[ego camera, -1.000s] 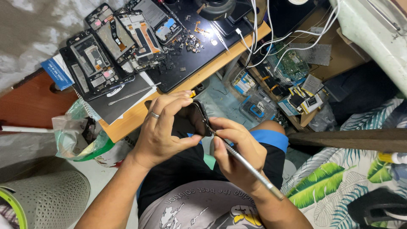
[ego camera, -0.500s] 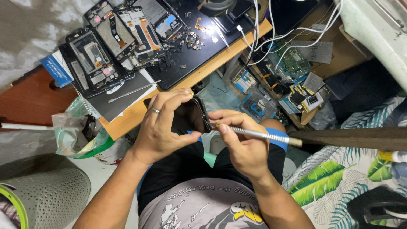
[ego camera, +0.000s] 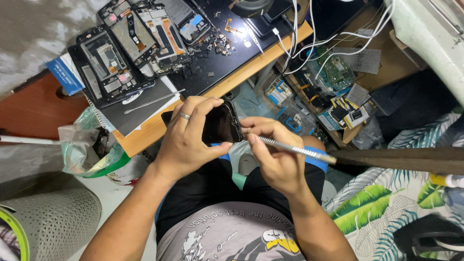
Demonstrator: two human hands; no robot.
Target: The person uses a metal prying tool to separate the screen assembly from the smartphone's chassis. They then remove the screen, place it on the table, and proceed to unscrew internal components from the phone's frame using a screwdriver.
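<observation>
My left hand (ego camera: 188,135), with a ring on one finger, grips a black phone (ego camera: 221,124) held over my lap, screen side toward me. My right hand (ego camera: 275,154) holds a thin metal pry tool (ego camera: 295,149) with a knurled handle. The tool's tip rests against the phone's right edge, and its handle points out to the right, nearly level.
A black work mat (ego camera: 217,63) on the wooden desk carries several opened phones (ego camera: 130,38), small loose parts (ego camera: 220,43) and a metal spudger (ego camera: 153,102). White cables (ego camera: 309,38) hang over boxes of circuit boards (ego camera: 333,72). A plastic bag (ego camera: 87,145) and a grey basket (ego camera: 53,222) sit left.
The tool's handle has swung from pointing down-right over my thigh to nearly level on the right. Its tip stays at the phone's edge. My left hand keeps its hold.
</observation>
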